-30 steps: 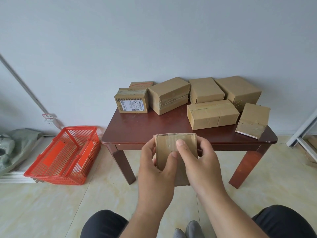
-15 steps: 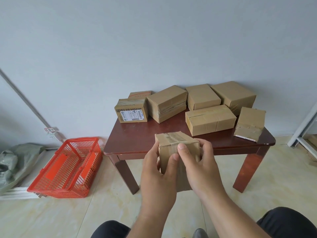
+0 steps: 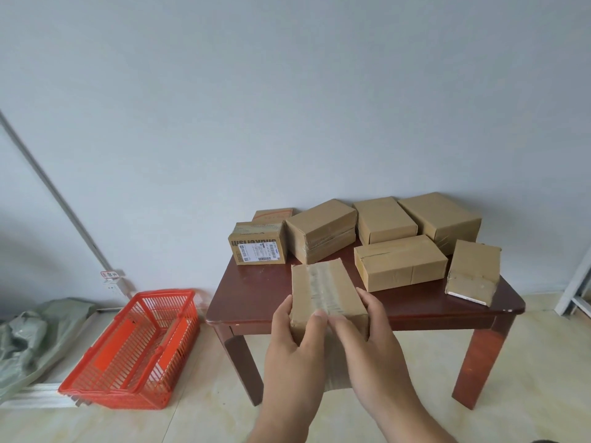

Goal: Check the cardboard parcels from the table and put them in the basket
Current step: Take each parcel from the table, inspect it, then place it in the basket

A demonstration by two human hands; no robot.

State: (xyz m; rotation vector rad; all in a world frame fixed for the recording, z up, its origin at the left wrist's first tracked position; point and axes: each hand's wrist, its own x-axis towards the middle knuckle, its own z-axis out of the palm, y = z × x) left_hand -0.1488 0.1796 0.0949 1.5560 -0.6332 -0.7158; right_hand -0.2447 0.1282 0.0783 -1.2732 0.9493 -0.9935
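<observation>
Since the frame a second before, the held parcel (image 3: 323, 292) had tipped: then we saw mostly its near face, now its taped top faced us, the far edge raised over the table's front edge. The view had also swung, so the basket (image 3: 134, 350) sat lower and further into the picture.

We noted both hands on the parcel. The left hand (image 3: 294, 353) gripped its left side, fingers curled round the near-left corner, thumb up along the edge. The right hand (image 3: 374, 346) gripped the right side, thumb laid across the near face, fingers wrapped behind. The right hand was motion-blurred. The parcel was held in the air in front of the table (image 3: 256, 302), touching nothing else.

On the table we counted seven more parcels. At the left, a labelled box (image 3: 257, 243) with a barcode sticker facing us, and a small box (image 3: 273, 215) just behind it. Next to these, a larger box (image 3: 321, 230) set at an angle, then two boxes (image 3: 383, 219) (image 3: 439, 219) side by side at the back. In front of them lay a long box (image 3: 399, 262). At the right edge a box (image 3: 473, 271) stood tilted.

The orange basket stood on the floor left of the table, well apart from the hands; we saw no parcel in it. A grey-green bag (image 3: 28, 334) lay at the far left, by the wall.
</observation>
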